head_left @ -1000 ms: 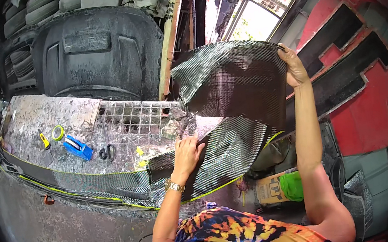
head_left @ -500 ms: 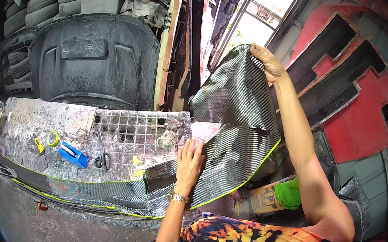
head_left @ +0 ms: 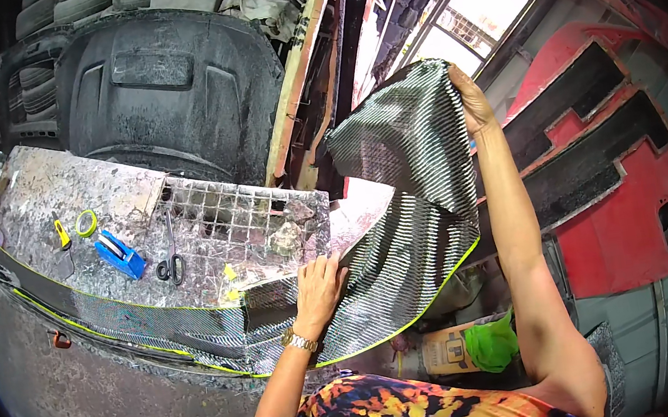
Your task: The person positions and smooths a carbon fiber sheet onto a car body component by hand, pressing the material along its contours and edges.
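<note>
A black-and-silver woven carbon fibre cloth, edged with a yellow-green strip, runs along the near side of the worktable and curves up at the right. My right hand grips its raised upper corner between thumb and fingers; some of those fingers are hidden behind the cloth. The raised part hangs in folds below that hand. My left hand lies with fingers stretched out on the cloth at the table's front edge. Beyond its fingertips a pale board shows beside the fold.
On the stained worktable lie scissors, a blue tape dispenser, a yellow tape roll and a yellow cutter. A dark hood-shaped panel stands behind. Red panels are at right; a green bag sits below.
The lifted cloth has drawn back slightly, baring more of the pale board. My right hand still grips the corner, and my left hand stays flat near the same spot. The view has shifted a little.
</note>
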The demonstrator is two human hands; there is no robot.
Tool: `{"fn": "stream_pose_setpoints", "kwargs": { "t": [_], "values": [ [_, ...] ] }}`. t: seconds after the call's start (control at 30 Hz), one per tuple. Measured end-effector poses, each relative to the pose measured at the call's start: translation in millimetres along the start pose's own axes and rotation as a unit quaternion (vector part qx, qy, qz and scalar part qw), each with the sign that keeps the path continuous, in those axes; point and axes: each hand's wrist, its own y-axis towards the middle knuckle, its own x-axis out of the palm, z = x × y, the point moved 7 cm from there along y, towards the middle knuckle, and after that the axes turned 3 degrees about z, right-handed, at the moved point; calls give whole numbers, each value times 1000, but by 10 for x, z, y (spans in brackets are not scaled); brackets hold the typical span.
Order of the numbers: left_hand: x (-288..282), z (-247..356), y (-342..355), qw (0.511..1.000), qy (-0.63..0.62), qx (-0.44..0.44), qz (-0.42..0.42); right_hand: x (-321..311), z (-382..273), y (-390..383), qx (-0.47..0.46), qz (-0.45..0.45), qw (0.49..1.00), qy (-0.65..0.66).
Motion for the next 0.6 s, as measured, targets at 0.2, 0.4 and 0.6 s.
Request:
{"fn": "stream_pose_setpoints", "kwargs": {
  "t": [0.2,0.4,0.6],
  "values": [
    [-68,15,-9,999,41,-6,33,-277,-23,6,-17,12,1000,5],
    [-3,-30,-16,999,29,-30,-1,-552,30,-45,-2,16,1000,-2],
    [10,-25,18,999,17,-31,-13,-1089,130,-147,-28,69,997,17]
  ]
}}
